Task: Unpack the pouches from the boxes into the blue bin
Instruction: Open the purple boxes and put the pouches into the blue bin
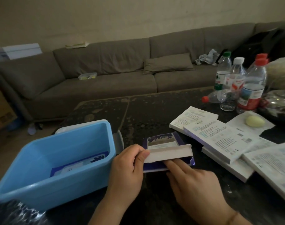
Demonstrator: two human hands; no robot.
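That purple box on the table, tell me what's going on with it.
A person is opening the purple box on the dark table. The left hand pinches its white flap and lifts it, while the right hand slides its fingers into the opening. A pouch already lies in the blue bin. More white boxes wait to the right.

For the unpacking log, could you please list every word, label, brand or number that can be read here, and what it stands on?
No text can be read.
White boxes: rows of print, too small and blurred.
Purple box in the hands: label blurred.
Pouch in the blue bin: markings blurred.
Bottles: red, green and white labels, wording unreadable.
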